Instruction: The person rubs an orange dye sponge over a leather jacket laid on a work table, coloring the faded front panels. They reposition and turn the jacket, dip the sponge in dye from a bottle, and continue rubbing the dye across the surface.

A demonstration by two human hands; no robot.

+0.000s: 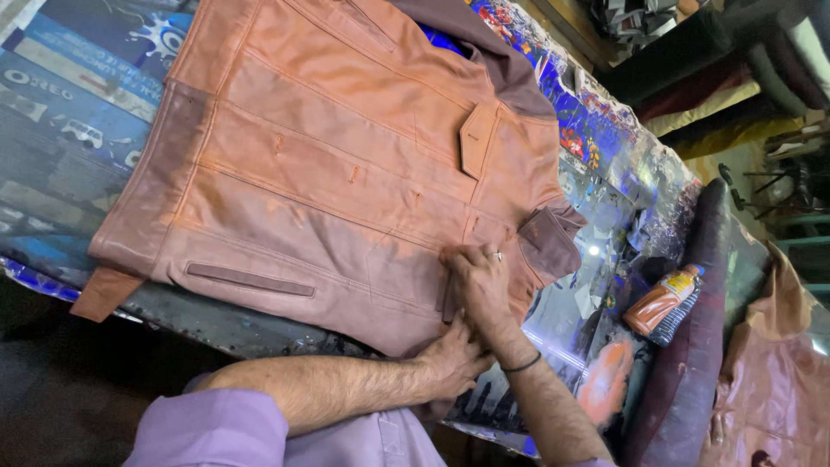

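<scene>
Both hands are bunched together at the near front edge of a tan leather jacket (346, 173); the right hand (481, 281), the one with a ring and a dark wrist band, has its fingers curled down onto the leather beside a chest pocket flap, and the left hand (454, 359) sits right under it, touching it, fingers tucked at the jacket's edge; looks like they're pinching or pressing the leather flat there, though I honestly can't tell whether anything small is gripped between the fingers.

The jacket lies spread open and flat across a work table (78, 112) covered in colourful printed sheeting, which makes sense to me; laid out like that, the panels stay smooth and the seam area is easy to get at. Its hem hangs slightly over the near table edge; a darker welt pocket (251, 280) sits to the left.

Off to the right an orange plastic bottle (664, 298) lies on a dark cushion (692, 363), well apart from the hands; more leather (778, 380) is heaped beyond it.
</scene>
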